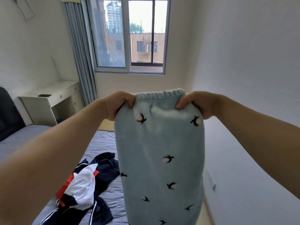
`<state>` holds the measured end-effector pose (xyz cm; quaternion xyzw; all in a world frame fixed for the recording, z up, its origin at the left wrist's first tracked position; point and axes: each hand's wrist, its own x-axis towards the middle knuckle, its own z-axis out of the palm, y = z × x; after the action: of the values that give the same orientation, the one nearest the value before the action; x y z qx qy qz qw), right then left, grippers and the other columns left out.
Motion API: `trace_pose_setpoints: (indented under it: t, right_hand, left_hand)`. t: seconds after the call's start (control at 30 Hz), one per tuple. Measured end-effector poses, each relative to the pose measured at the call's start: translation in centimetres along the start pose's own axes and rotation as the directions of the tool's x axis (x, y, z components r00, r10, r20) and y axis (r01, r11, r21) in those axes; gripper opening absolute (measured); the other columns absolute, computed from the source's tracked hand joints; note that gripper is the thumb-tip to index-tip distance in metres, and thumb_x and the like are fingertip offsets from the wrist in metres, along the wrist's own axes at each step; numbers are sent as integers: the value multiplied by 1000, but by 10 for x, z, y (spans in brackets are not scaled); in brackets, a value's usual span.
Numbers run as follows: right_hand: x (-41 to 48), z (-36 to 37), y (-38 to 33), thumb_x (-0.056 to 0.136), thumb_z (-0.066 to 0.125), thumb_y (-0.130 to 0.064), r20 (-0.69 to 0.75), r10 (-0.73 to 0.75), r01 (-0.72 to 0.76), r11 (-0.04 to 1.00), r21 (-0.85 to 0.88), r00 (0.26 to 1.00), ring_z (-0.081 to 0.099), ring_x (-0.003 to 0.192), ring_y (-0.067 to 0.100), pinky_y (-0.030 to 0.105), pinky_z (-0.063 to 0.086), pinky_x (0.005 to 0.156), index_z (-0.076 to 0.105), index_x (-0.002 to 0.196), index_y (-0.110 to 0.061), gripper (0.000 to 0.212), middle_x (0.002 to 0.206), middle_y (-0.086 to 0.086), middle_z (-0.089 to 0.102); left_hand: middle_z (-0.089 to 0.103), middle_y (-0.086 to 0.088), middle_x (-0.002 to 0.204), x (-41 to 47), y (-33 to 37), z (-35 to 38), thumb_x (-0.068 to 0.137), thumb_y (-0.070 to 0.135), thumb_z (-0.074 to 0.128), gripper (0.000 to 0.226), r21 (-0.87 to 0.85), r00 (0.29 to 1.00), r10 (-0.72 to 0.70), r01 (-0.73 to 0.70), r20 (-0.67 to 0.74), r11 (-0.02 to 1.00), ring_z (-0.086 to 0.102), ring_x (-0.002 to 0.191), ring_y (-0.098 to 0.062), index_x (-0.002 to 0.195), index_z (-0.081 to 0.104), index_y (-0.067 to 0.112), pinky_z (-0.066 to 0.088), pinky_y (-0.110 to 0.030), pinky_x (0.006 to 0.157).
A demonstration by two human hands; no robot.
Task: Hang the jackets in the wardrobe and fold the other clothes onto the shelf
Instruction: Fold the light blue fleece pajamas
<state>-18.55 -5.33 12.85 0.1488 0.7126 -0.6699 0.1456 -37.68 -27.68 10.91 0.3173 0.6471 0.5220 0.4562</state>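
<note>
Now both hands, left hand [121,105] and right hand [197,104], pinch the pale blue trousers [159,159] by the waistband, held up; folding comes next, probably on the bed [103,143].

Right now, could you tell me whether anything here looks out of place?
Only the jacket and dark clothes, crumpled in a heap on the bed. The blue trousers hang straight, held by the left hand and right hand.

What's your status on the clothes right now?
Left hand and right hand both grip blue garment at its waistband, held up, hanging. Clothes pile lies on bed. Nothing in the way.
</note>
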Motion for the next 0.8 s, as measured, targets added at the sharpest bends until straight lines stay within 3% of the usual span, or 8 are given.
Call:
trace_pose_setpoints:
  t: [0.17, 0.3, 0.4, 0.53, 0.6, 0.67, 0.73, 0.8]
  right_hand:
    - [32, -32, 4, 48, 91, -16, 128, 23, -27, 999, 34, 992, 73, 90, 31, 42, 60, 76, 76, 105, -1, 61, 102, 19, 74]
    - [81, -70, 9, 59, 84, -10, 155, -24, 22, 1000, 17, 988, 71, 99, 32, 42, 58, 85, 73, 112, -1, 55, 111, 19, 72]
    - [132, -111, 11, 74, 74, -4, 81, -64, 68, 997, -41, 995, 67, 111, 35, 45, 56, 91, 68, 121, -1, 47, 124, 21, 66]
    - [221, -176, 14, 80, 77, -6, -211, -105, 41, 956, -291, 972, 71, 105, 28, 51, 57, 92, 69, 120, -17, 42, 115, 8, 74]
    - [268, -209, 10, 79, 77, -10, -330, -188, 33, 905, -423, 925, 72, 101, 24, 49, 60, 86, 71, 116, -28, 41, 109, 2, 75]
    - [311, -239, -1, 79, 73, -15, -364, -305, 52, 824, -564, 880, 71, 98, 19, 44, 60, 85, 72, 112, -35, 39, 104, -4, 75]
    - [349, -269, -18, 79, 69, -25, -349, -412, 49, 702, -710, 842, 69, 97, 15, 38, 59, 87, 69, 118, -38, 41, 106, -9, 74]
    - [381, -299, -36, 82, 67, -34, -375, -499, 23, 624, -781, 781, 67, 95, 17, 37, 58, 84, 65, 120, -37, 38, 110, -8, 72]
  left_hand:
    - [68, -25, 99, 46, -2, -25, 53, 11, 47, 65, -51, 980, -78, 89, 181, 995, 68, 86, -40, 113, 61, -9, 59, -45, 80]
    - [66, -27, 105, 101, -4, -46, 43, 8, 59, 79, -18, 966, -145, 152, 214, 988, 68, 88, -42, 120, 58, -9, 59, -45, 81]
    - [66, -23, 107, 157, -5, -63, 55, 3, 47, 68, 50, 987, -113, 108, 114, 993, 65, 92, -38, 121, 58, -2, 57, -45, 85]
    - [65, -14, 92, 258, -8, -89, 66, -6, 54, 40, 287, 967, 3, 73, -256, 955, 66, 76, -23, 104, 64, 4, 58, -31, 64]
    - [64, -11, 96, 319, -6, -105, 71, 0, 60, 38, 537, 912, 129, 111, -389, 836, 62, 82, -23, 108, 65, 8, 53, -30, 69]
    - [66, -10, 109, 374, -1, -121, 78, 4, 57, 39, 797, 865, 254, 235, -432, 556, 61, 95, -27, 116, 62, 13, 51, -33, 79]
    - [65, -11, 115, 417, 6, -133, 84, 8, 53, 34, 866, 797, 369, 359, -478, 347, 62, 102, -33, 116, 57, 18, 51, -38, 80]
    - [64, -15, 115, 453, 15, -145, 87, 8, 51, 29, 837, 702, 464, 387, -540, 388, 61, 103, -38, 114, 56, 15, 50, -40, 79]
